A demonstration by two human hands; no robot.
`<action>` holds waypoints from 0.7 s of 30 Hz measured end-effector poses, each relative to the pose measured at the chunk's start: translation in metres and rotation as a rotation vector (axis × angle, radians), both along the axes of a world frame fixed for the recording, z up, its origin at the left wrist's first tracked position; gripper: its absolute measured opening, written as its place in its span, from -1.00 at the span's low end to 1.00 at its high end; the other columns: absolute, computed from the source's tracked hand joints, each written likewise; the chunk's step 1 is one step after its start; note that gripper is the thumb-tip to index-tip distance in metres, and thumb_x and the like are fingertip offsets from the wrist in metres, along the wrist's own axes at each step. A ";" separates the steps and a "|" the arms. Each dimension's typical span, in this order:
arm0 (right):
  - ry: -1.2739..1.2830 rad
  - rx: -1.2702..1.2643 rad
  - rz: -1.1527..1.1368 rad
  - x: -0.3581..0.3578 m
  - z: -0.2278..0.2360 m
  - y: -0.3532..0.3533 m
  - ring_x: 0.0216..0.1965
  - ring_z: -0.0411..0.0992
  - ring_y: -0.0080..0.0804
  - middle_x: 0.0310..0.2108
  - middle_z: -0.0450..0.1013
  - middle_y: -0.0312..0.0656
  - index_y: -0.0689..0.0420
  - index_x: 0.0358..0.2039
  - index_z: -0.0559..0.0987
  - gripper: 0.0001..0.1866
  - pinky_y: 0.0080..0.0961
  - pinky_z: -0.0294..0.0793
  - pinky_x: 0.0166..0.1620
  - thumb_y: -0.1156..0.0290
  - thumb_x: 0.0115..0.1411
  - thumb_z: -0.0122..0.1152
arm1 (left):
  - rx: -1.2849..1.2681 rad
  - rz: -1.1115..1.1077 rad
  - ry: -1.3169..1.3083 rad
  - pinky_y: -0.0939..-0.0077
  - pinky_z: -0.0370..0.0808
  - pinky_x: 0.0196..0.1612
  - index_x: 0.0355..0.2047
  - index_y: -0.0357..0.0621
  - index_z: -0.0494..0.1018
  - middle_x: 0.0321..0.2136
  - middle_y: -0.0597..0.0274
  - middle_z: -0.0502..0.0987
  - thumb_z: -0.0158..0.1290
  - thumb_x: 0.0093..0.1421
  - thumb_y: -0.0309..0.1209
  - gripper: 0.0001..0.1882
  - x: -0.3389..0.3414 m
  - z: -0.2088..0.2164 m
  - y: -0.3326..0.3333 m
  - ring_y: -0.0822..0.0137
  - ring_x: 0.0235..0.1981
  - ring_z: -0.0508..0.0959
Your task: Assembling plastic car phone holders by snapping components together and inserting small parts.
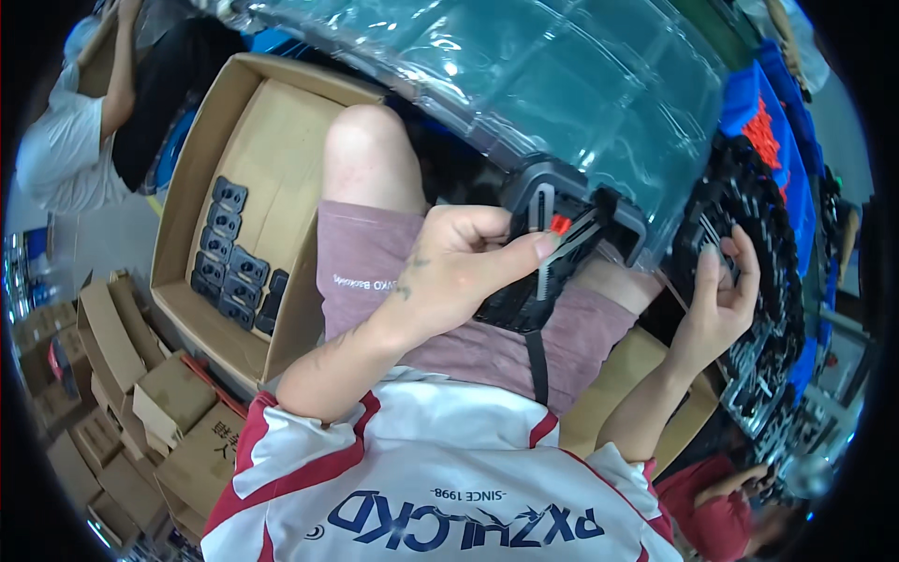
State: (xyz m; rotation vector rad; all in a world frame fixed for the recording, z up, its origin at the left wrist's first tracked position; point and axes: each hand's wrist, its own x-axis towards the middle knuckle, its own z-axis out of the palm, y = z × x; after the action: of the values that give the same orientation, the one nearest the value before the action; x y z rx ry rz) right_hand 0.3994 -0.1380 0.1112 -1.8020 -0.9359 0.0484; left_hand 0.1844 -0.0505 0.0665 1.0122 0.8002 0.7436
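The left hand is grasping a black device between the thumb and the fingers; the device is lying over the lap, and a small red piece is showing on it. The right hand is reaching to the right, at a pile of black parts; I cannot tell whether its bent fingers are gripping one. On the left, a cardboard box is holding black pieces in rows. A clear plastic sheet is lying on the far side.

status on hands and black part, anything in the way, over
Left hand gripping black part, red piece showing. Right hand at black pile, grip unclear. Plastic sheet just beyond part, not visibly blocking.
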 end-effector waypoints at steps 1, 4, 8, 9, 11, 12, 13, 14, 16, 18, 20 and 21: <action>-0.034 -0.077 -0.038 0.000 -0.004 0.000 -0.54 0.24 -0.74 -0.27 0.46 -0.19 0.24 -0.07 0.50 -0.66 -0.87 0.24 -0.45 0.64 0.10 0.14 | -0.034 -0.003 -0.024 0.79 0.07 -0.68 -0.76 -0.20 0.34 -0.78 0.51 0.25 0.15 0.11 -0.44 -0.66 -0.001 0.003 0.002 0.67 -0.70 0.13; -0.082 -0.040 -0.045 0.008 -0.018 -0.001 -0.54 0.24 -0.73 -0.25 0.45 -0.19 0.23 -0.04 0.48 -0.63 -0.85 0.23 -0.47 0.64 0.09 0.15 | -0.048 0.049 -0.048 0.81 0.11 -0.67 -0.73 -0.22 0.38 -0.76 0.48 0.30 0.15 0.12 -0.44 -0.68 -0.003 0.013 0.006 0.67 -0.70 0.17; -0.096 0.074 -0.060 0.006 -0.020 -0.009 -0.53 0.24 -0.71 -0.25 0.44 -0.19 0.22 -0.01 0.47 -0.59 -0.84 0.23 -0.49 0.64 0.08 0.17 | -0.086 0.099 -0.092 0.83 0.16 -0.67 -0.69 -0.24 0.43 -0.73 0.45 0.36 0.14 0.13 -0.43 -0.72 -0.003 0.021 0.013 0.68 -0.70 0.23; -0.055 0.152 -0.054 0.001 -0.018 -0.014 -0.52 0.25 -0.70 -0.26 0.44 -0.19 0.22 0.00 0.46 -0.58 -0.84 0.23 -0.49 0.63 0.08 0.18 | -0.108 0.111 -0.105 0.84 0.18 -0.66 -0.67 -0.25 0.45 -0.72 0.44 0.38 0.13 0.14 -0.42 -0.73 -0.003 0.022 0.015 0.68 -0.69 0.25; 0.026 0.309 -0.044 -0.010 -0.013 -0.020 -0.50 0.27 -0.66 -0.27 0.44 -0.19 0.21 0.02 0.45 -0.56 -0.85 0.23 -0.50 0.63 0.07 0.19 | -0.153 0.136 -0.131 0.86 0.21 -0.65 -0.63 -0.27 0.49 -0.70 0.42 0.42 0.11 0.15 -0.42 -0.75 -0.003 0.024 0.018 0.68 -0.68 0.29; 0.089 0.389 0.118 -0.018 -0.011 -0.020 -0.48 0.29 -0.61 -0.30 0.44 -0.19 0.19 0.01 0.46 -0.54 -0.81 0.26 -0.48 0.61 0.04 0.22 | -0.153 0.134 -0.130 0.86 0.21 -0.65 -0.63 -0.27 0.49 -0.70 0.42 0.42 0.11 0.15 -0.42 -0.75 -0.003 0.024 0.019 0.68 -0.68 0.29; 0.151 0.469 0.281 -0.026 -0.009 -0.020 -0.46 0.32 -0.55 -0.32 0.45 -0.19 0.18 -0.01 0.47 -0.53 -0.77 0.30 -0.47 0.60 0.00 0.25 | -0.140 0.119 -0.120 0.85 0.19 -0.66 -0.62 -0.28 0.50 -0.70 0.43 0.41 0.11 0.16 -0.41 -0.76 -0.003 0.023 0.020 0.69 -0.69 0.28; 0.151 0.469 0.279 -0.029 -0.011 -0.020 -0.46 0.32 -0.55 -0.32 0.45 -0.19 0.18 -0.01 0.47 -0.53 -0.77 0.30 -0.47 0.60 0.00 0.25 | -0.127 0.104 -0.111 0.85 0.17 -0.66 -0.60 -0.28 0.50 -0.70 0.43 0.41 0.10 0.16 -0.41 -0.76 -0.003 0.023 0.021 0.69 -0.69 0.27; -0.083 0.358 0.571 -0.034 -0.017 -0.022 -0.45 0.35 -0.44 -0.39 0.44 -0.19 0.13 -0.17 0.56 -0.63 -0.64 0.36 -0.46 0.59 -0.08 0.27 | -0.101 0.074 -0.092 0.85 0.14 -0.67 -0.58 -0.29 0.52 -0.71 0.44 0.40 0.09 0.17 -0.39 -0.76 -0.003 0.023 0.023 0.70 -0.70 0.25; -0.079 0.228 0.666 -0.045 -0.014 -0.028 -0.47 0.37 -0.38 -0.36 0.45 -0.15 0.09 -0.39 0.61 -0.76 -0.52 0.41 -0.44 0.56 -0.16 0.32 | -0.096 0.069 -0.076 0.85 0.13 -0.67 -0.57 -0.29 0.52 -0.71 0.44 0.40 0.09 0.17 -0.39 -0.76 -0.002 0.024 0.025 0.70 -0.70 0.25; -0.088 0.233 0.707 -0.048 -0.019 -0.026 -0.46 0.38 -0.38 -0.35 0.46 -0.13 0.10 -0.45 0.62 -0.81 -0.53 0.42 -0.43 0.55 -0.18 0.34 | -0.083 0.063 -0.047 0.84 0.10 -0.68 -0.56 -0.29 0.53 -0.72 0.45 0.39 0.09 0.18 -0.38 -0.76 -0.001 0.026 0.029 0.70 -0.70 0.23; -0.098 0.237 0.750 -0.050 -0.021 -0.024 -0.45 0.39 -0.37 -0.33 0.47 -0.12 0.10 -0.52 0.63 -0.85 -0.54 0.42 -0.41 0.55 -0.20 0.35 | -0.077 0.060 -0.033 0.84 0.08 -0.68 -0.56 -0.29 0.53 -0.72 0.45 0.39 0.09 0.18 -0.37 -0.76 -0.001 0.026 0.029 0.70 -0.70 0.23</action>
State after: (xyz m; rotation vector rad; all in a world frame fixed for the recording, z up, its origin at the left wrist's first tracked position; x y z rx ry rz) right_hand 0.3497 -0.1616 0.0897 -1.1673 -1.5734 0.3083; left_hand 0.1836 -0.0212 0.0930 0.9079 0.8279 0.7728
